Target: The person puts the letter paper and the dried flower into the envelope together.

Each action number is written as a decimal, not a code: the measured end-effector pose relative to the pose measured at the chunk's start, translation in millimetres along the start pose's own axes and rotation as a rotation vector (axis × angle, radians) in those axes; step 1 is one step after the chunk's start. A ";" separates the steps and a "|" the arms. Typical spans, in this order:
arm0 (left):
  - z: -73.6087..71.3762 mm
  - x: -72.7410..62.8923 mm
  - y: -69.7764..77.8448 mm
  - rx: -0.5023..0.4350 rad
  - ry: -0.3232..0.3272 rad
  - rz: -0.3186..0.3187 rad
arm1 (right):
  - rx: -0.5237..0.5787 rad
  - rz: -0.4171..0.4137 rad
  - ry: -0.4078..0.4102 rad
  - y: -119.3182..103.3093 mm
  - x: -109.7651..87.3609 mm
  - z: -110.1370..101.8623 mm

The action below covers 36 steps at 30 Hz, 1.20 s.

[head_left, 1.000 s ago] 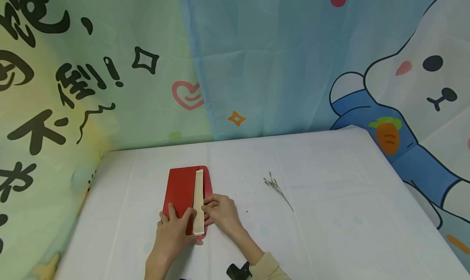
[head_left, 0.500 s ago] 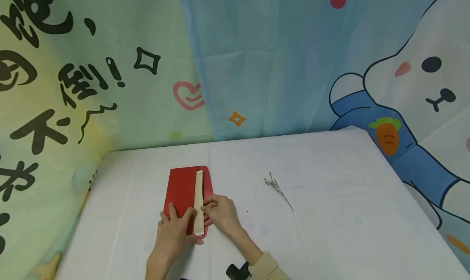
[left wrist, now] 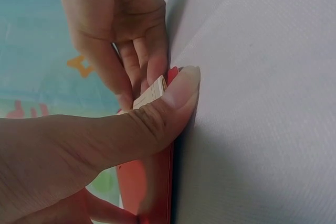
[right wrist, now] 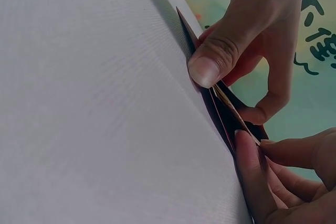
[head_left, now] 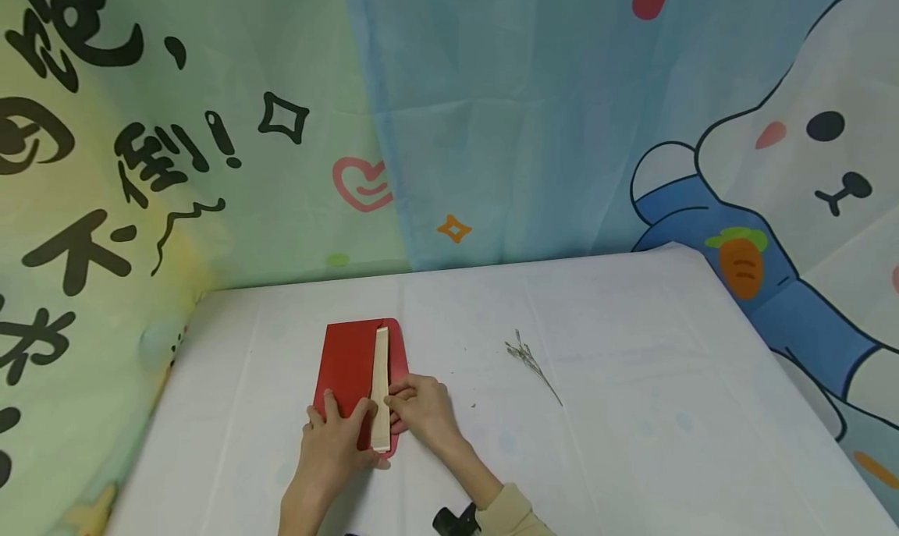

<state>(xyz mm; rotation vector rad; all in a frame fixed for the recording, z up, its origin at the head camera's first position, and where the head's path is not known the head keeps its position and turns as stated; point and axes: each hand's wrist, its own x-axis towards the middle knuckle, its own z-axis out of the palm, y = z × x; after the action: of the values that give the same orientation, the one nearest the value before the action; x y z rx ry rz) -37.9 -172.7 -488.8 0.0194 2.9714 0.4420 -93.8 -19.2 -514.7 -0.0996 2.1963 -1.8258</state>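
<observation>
A red notebook (head_left: 351, 356) lies on the white cloth, its right side lifted into a cream strip of pages (head_left: 380, 364) with the red back cover showing beyond. My left hand (head_left: 333, 446) grips its lower part, fingers on the front cover and thumb over the near edge, as the left wrist view also shows. My right hand (head_left: 424, 411) pinches the page edges between thumb and index finger on the right side. In the right wrist view, the right thumb (right wrist: 249, 156) sits just inside the gap between pages and back cover. The other right fingers are partly hidden.
A dried flower sprig (head_left: 530, 360) lies on the white tablecloth (head_left: 632, 411) to the right of the notebook. Tiny crumbs are scattered between the two. A printed cloth backdrop (head_left: 506, 130) rises behind and to the left of the table. A black wrist device (head_left: 456, 519) sits near the right cuff.
</observation>
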 end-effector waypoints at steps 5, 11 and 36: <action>0.6 -0.5 -0.3 0.002 0.007 0.003 | 0.003 0.001 0.004 1.2 0.1 0.5; 0.2 -0.5 -0.1 0.002 0.011 -0.001 | -0.001 -0.013 0.008 2.4 0.0 0.5; -0.6 -0.5 1.9 0.007 0.006 -0.013 | -0.032 -0.009 0.022 3.3 0.5 3.2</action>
<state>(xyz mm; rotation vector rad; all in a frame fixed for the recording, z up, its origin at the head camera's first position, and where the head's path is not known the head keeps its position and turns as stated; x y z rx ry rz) -37.5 -171.1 -487.6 -0.0010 2.9771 0.4309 -93.1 -21.7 -518.5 -0.0964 2.2440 -1.8054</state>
